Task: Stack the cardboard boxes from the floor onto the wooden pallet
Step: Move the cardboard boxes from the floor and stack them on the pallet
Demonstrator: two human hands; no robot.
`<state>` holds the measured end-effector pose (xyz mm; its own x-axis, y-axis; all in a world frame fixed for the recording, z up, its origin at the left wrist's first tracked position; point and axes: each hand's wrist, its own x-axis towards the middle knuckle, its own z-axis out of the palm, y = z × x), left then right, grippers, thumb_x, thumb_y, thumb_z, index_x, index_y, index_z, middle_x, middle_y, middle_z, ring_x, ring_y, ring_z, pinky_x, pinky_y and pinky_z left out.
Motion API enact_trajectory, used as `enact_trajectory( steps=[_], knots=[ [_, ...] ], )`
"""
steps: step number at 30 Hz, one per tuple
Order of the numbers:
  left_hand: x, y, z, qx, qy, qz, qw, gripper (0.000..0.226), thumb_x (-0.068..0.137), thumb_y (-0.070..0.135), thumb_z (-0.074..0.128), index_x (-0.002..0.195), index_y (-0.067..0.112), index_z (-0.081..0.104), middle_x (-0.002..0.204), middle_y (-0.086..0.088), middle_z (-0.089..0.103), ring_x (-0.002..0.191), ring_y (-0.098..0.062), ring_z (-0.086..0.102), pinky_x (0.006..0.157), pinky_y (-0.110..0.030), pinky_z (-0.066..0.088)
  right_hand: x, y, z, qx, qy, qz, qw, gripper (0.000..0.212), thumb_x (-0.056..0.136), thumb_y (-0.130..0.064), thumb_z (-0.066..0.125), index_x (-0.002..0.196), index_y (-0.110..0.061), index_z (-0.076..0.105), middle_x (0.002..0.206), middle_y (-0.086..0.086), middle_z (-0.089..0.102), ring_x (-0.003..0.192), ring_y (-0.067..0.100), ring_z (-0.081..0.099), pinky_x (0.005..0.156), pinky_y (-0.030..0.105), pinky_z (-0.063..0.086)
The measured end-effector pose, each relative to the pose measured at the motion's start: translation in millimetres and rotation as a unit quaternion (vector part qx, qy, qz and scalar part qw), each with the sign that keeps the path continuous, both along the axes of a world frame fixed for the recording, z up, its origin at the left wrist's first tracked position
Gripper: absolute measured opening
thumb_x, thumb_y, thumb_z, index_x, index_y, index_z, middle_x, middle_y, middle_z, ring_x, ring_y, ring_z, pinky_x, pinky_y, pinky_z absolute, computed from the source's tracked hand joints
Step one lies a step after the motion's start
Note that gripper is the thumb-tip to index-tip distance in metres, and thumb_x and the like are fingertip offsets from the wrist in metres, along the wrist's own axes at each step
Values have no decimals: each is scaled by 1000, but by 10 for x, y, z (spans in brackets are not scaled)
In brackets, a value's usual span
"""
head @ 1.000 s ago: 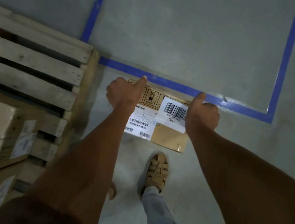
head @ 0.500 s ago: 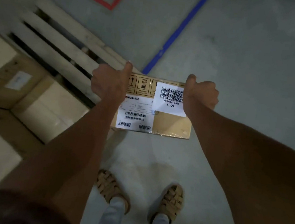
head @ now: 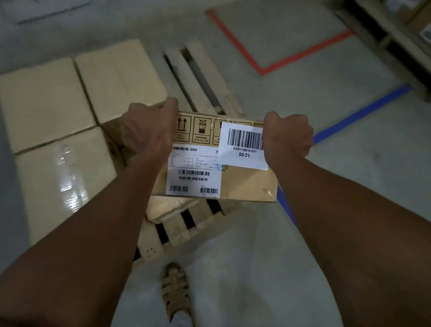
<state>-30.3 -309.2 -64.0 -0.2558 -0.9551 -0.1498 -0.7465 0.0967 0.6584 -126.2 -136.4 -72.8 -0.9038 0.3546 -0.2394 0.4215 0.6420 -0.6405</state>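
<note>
I carry a brown cardboard box [head: 246, 185] with white barcode labels in the air, its labelled face towards me. My left hand [head: 148, 126] grips its left end and my right hand [head: 287, 139] grips its right end. The box hangs above the near right part of the wooden pallet [head: 207, 81], whose bare slats show beyond and below it. Three pale cardboard boxes [head: 55, 102] lie flat on the pallet's left part, the nearest one glossy with tape.
A red tape corner [head: 268, 67] and a blue tape line [head: 360, 112] mark the grey concrete floor. Another pallet with boxes [head: 416, 43] stands at the top right. My sandalled feet [head: 175, 293] are on the floor just before the pallet.
I lifted the box from the floor by the blue line and turned left with it. The pallet and its stacked boxes now lie directly under and ahead of the box.
</note>
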Motion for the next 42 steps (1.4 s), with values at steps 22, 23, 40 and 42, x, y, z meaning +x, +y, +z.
enact_trajectory(
  steps=[22, 23, 40, 42],
  knots=[
    [947, -1400, -776, 98, 15, 82, 992, 41, 86, 46, 64, 64, 16, 47, 68, 3, 55, 75, -24, 61, 70, -33, 45, 267, -1892, -462, 51, -1, 178, 983, 39, 90, -31, 57, 115, -3, 66, 119, 18, 68, 111, 38, 65, 96, 42, 52],
    [918, -1400, -767, 98, 12, 80, 992, 42, 87, 46, 65, 63, 17, 46, 66, 4, 52, 73, -23, 59, 70, -33, 44, 241, -1892, -477, 52, -1, 180, 982, 39, 91, -32, 57, 115, -2, 65, 119, 18, 68, 111, 38, 65, 97, 42, 52],
    [905, -1293, -800, 433, 41, 84, 897, 71, 81, 67, 43, 111, 6, 65, 109, -14, 68, 103, -37, 62, 99, -53, 48, -56, -1700, -513, -50, -95, 259, 960, 26, 88, -25, 63, 105, -6, 65, 94, 6, 64, 95, 26, 66, 84, 43, 57],
    [978, -1265, -813, 518, 44, 89, 850, 69, 75, 60, 55, 118, 7, 65, 114, -18, 71, 106, -41, 64, 99, -55, 47, -184, -1603, -705, -64, -170, 292, 939, 38, 86, -24, 58, 117, -3, 63, 104, 11, 63, 104, 29, 65, 96, 49, 56]
  ],
)
